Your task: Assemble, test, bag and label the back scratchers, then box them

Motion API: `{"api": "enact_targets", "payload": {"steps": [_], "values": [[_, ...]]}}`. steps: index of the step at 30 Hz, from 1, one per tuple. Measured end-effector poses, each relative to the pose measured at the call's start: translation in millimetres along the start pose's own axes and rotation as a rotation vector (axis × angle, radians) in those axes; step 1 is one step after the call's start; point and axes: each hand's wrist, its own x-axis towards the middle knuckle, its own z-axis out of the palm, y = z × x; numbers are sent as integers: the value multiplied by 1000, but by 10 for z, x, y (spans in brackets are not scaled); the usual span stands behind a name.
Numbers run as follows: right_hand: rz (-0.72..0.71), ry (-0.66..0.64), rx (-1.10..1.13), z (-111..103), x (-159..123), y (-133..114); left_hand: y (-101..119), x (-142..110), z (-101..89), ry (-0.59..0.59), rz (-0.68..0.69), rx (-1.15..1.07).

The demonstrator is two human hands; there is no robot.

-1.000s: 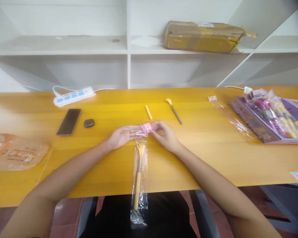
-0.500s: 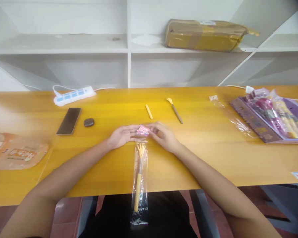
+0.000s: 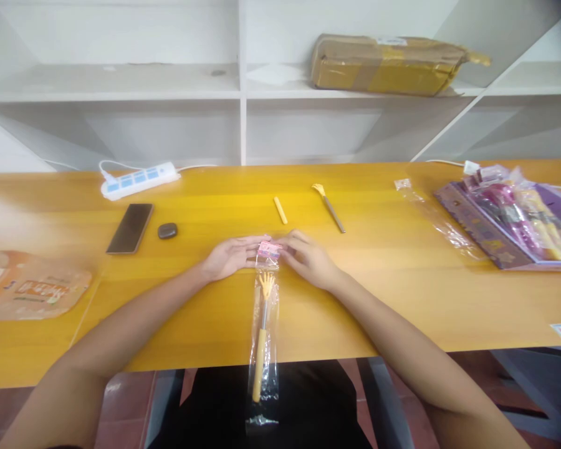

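Observation:
A clear plastic bag [image 3: 274,318] holds a back scratcher [image 3: 259,355] with a cream hand-shaped head, a metal shaft and a pale yellow handle. Its lower end reaches past the table's front edge, over my lap. At the bag's top is a pink label [image 3: 268,250]. My left hand [image 3: 231,257] has its fingers stretched out along the label's left side and holds the bag there. From the right, my right hand [image 3: 306,257] pinches the label's edge with bent fingers. Beyond my hands lie a back scratcher head with dark shaft [image 3: 330,209] and a loose pale yellow handle [image 3: 280,211].
To the left are a phone [image 3: 129,229], a small dark case [image 3: 167,231], a power strip [image 3: 141,181] and an orange bag [image 3: 42,287]. An empty plastic wrapper [image 3: 449,231] lies beside a purple box [image 3: 467,227] of packed items. A taped carton [image 3: 388,67] sits on the shelf.
The pink label has turned to lie straighter, in line with the bag. My fingers have shifted slightly around it, and the bagged back scratcher has barely moved.

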Motion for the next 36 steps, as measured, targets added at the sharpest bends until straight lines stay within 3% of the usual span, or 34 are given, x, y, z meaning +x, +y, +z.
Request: {"api": "enact_targets", "payload": {"steps": [28, 31, 36], "values": [[-42, -134, -35, 8, -5, -39, 0, -9, 40, 17, -9, 21], [-34, -116, -30, 12, -12, -31, 3, -12, 43, 18, -5, 20], [71, 18, 6, 12, -28, -4, 16, -9, 58, 24, -15, 33]]}}
